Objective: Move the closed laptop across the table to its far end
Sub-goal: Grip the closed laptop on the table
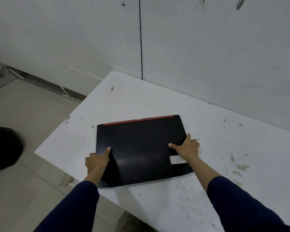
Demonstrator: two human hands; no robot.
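Head view: closed laptop (141,148) flat on the white table (216,190), black lid up, red strip along the edge toward the wall (224,56), near corner close to the table's left edge. Left hand (97,160) clasped on the left side, thumb laid on the lid, fingers curled round the edge and out of sight. Right hand (187,147) clasped on the right side the same way, thumb on the lid, fingers over the rim, just above a pale sticker (177,159). Open tabletop ahead up to the wall.

Probably best done by keeping both grips level and even, sliding or lifting straight, steering away from the left edge, and stopping short of the wall.
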